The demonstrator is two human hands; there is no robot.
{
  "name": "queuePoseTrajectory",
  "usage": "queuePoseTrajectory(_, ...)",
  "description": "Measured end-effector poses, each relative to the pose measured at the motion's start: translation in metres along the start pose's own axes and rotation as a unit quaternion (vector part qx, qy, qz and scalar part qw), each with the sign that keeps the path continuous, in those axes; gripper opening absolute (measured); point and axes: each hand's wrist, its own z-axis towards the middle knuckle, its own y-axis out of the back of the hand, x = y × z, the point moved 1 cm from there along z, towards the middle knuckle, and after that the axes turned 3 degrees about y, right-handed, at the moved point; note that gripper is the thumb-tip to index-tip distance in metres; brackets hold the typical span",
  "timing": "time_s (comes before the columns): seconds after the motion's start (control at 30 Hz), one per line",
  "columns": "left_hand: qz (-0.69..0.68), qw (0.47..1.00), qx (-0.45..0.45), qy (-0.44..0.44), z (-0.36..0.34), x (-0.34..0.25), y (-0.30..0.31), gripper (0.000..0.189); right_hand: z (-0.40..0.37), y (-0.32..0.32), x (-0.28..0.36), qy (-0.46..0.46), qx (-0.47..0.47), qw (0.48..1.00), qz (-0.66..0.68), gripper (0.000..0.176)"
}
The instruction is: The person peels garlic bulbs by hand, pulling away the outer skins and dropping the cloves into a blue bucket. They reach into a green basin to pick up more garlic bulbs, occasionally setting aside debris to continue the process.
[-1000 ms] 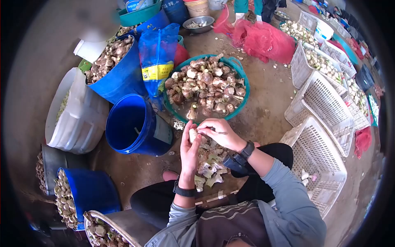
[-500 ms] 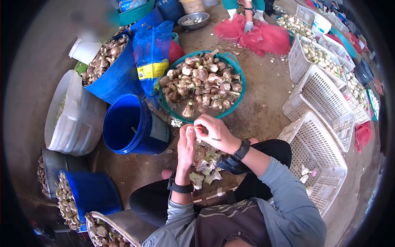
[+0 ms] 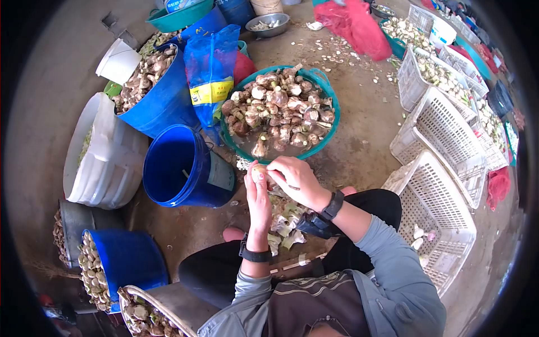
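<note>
My left hand [image 3: 259, 201] is closed around a pale, partly peeled bulb [image 3: 259, 169] just in front of the tub. My right hand [image 3: 297, 182] meets it there, fingers curled against the bulb. Out of the right palm pokes the dark end of a small knife [image 3: 293, 187]; its blade is hidden. Beyond both hands stands a round green tub [image 3: 335, 121], heaped with brown-skinned bulbs [image 3: 279, 96] in a little water. Pale peelings [image 3: 286, 224] lie on the floor below my hands.
A blue bucket [image 3: 149, 175] stands left of my hands, near a white plastic container [image 3: 112, 180]. Brown bulbs fill a large blue barrel [image 3: 160, 109]. White crates [image 3: 449, 224] line the right side; the nearest holds a few white bulbs. Red netting [image 3: 359, 28] lies farther back.
The view has shifted slightly, and the other person at the back is now mostly out of frame. The red netting has been lifted back. More of the bulb shows between my hands.
</note>
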Motion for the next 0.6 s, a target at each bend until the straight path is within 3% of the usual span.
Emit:
queuePoseTrajectory(0.17,-0.017,0.998,0.059,-0.001,-0.001,-0.01,0.0,0.043,-0.006,-0.002,-0.01,-0.054,0.008,0.997,0.045,0.009)
queuePoseTrajectory(0.27,-0.103,0.988,0.114,0.005,-0.003,-0.02,0.001,0.049,-0.003,-0.003,-0.021,-0.241,0.013,0.908,0.343,0.009)
queuePoseTrajectory(0.3,-0.171,0.975,0.142,0.018,-0.005,-0.025,0.001,0.05,-0.003,-0.005,-0.022,-0.265,-0.001,0.847,0.462,0.006)
queuePoseTrajectory(0.37,-0.202,0.971,0.129,0.023,-0.004,-0.024,0.0,0.045,-0.003,-0.007,-0.016,-0.255,0.005,0.835,0.488,0.006)
queuePoseTrajectory(0.4,-0.119,0.988,0.093,0.019,-0.003,-0.015,0.003,0.041,-0.003,-0.007,-0.015,-0.254,0.006,0.835,0.488,0.006)
queuePoseTrajectory(0.43,-0.035,0.998,0.056,0.015,-0.001,-0.008,0.005,0.038,-0.003,-0.005,-0.014,-0.225,0.019,0.891,0.393,0.006)
queuePoseTrajectory(0.47,-0.084,0.994,0.061,0.041,0.0,-0.003,0.007,0.031,-0.003,-0.003,-0.014,-0.194,0.031,0.936,0.292,0.006)
queuePoseTrajectory(0.5,-0.155,0.983,0.086,0.046,0.0,-0.003,0.008,0.033,-0.006,-0.002,-0.025,-0.194,0.031,0.936,0.293,0.006)
queuePoseTrajectory(0.53,-0.185,0.977,0.09,0.047,-0.002,-0.003,0.01,0.033,-0.01,0.0,-0.044,-0.127,0.025,0.986,0.104,0.007)
queuePoseTrajectory(0.57,-0.213,0.971,0.096,0.047,-0.003,-0.005,0.012,0.033,-0.005,0.005,-0.041,-0.054,0.016,0.994,-0.09,0.008)
queuePoseTrajectory(0.6,-0.21,0.972,0.097,0.044,-0.001,-0.006,0.013,0.033,-0.003,0.008,-0.036,-0.074,0.001,0.997,-0.006,0.011)
